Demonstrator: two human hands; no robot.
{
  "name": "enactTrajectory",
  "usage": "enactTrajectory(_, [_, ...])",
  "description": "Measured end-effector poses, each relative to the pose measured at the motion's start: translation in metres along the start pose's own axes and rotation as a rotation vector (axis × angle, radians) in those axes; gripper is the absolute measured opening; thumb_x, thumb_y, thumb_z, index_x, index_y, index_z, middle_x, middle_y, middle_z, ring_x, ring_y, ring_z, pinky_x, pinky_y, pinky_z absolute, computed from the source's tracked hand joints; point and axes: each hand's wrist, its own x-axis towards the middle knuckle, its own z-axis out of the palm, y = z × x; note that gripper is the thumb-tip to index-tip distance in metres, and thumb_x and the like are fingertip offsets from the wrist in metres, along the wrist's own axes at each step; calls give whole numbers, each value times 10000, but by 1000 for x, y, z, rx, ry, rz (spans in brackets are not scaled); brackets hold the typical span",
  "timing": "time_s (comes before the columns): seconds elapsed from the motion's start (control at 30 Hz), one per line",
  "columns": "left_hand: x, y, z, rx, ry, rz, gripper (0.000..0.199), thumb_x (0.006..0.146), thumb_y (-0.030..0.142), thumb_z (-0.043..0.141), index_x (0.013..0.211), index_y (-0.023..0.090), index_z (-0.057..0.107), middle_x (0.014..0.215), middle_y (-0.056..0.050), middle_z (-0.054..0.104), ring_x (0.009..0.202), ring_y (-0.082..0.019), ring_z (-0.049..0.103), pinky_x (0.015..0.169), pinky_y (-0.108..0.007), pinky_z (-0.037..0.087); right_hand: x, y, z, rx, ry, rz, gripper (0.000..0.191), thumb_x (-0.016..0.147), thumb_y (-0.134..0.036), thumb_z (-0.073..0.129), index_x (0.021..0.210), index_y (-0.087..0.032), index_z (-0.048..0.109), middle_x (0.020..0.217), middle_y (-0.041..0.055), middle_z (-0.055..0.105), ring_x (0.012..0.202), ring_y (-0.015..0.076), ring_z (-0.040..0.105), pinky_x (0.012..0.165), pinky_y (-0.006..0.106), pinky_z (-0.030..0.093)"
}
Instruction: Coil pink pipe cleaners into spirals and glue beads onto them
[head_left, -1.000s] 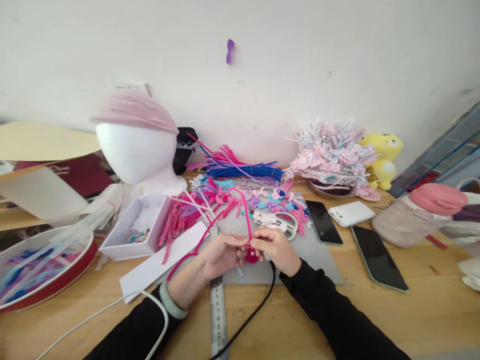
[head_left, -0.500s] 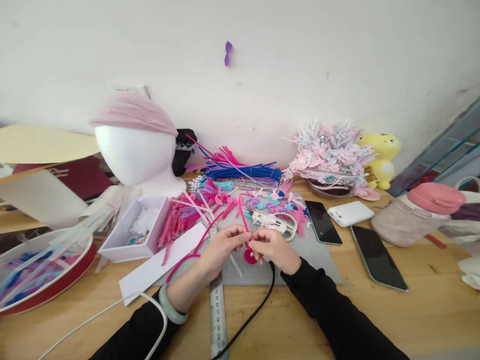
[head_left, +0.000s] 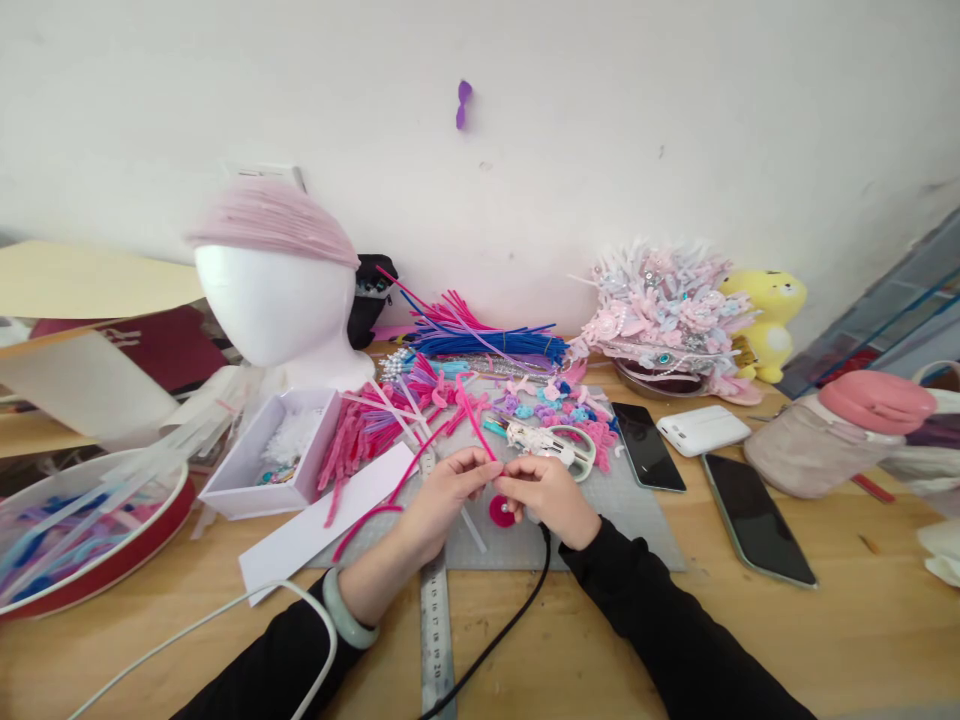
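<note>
A bright pink pipe cleaner (head_left: 474, 418) slants up and away from my fingertips. My left hand (head_left: 448, 490) pinches it, and my right hand (head_left: 546, 492) grips its near end with thumb and forefinger, the two hands almost touching. Just below my right fingers lies a round magenta piece (head_left: 502, 511) with a small pale centre, partly covered by them. Other pink pipe cleaners (head_left: 405, 475) lie on the grey cutting mat (head_left: 630, 530) left of my hands. Pale-handled scissors (head_left: 574, 450) rest behind my right hand, partly under a white tangled item.
A steel ruler (head_left: 436, 640) and a black cable (head_left: 510, 640) run toward me. At left stand a white box (head_left: 304, 490), a red-rimmed round tray (head_left: 142, 550) and a foam head (head_left: 277, 310). Phones (head_left: 757, 515), a power bank (head_left: 703, 430) and a cup (head_left: 821, 445) are at right.
The upright pink pipe cleaner now leans more to the left. My hands stay pinched together in nearly the same place, and more of the round magenta piece shows below them.
</note>
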Motion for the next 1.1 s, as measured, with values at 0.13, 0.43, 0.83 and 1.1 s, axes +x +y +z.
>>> enactTrajectory(0.13, [-1,-2,3,-54,92,3,219,692,316,579,579,158,477,513,58,398,501,-76,333,519,-206,275,1,1,0,77,51,-29,162,649,-274,577,564,-137,562,394,-49,504,330,65,448,371,188,372])
enactTrajectory(0.43, [-5,-5,11,-170,207,57,169,708,315,568,684,156,517,527,59,406,506,-68,336,526,-200,288,-2,-7,7,130,198,-98,159,667,-275,576,579,-144,555,413,-46,510,348,68,460,385,190,374])
enactTrajectory(0.83, [-14,-4,32,-349,166,50,212,689,343,561,615,163,475,489,52,425,477,-77,374,486,-201,310,-4,0,24,510,308,-129,180,666,-318,600,624,-149,549,482,-39,499,390,62,445,384,184,358])
enactTrajectory(1.1, [-15,2,32,-216,93,22,238,718,359,522,595,156,497,487,42,426,441,-71,326,452,-198,273,1,-2,16,529,256,-161,167,677,-271,588,585,-148,523,475,-42,462,413,57,416,414,184,354])
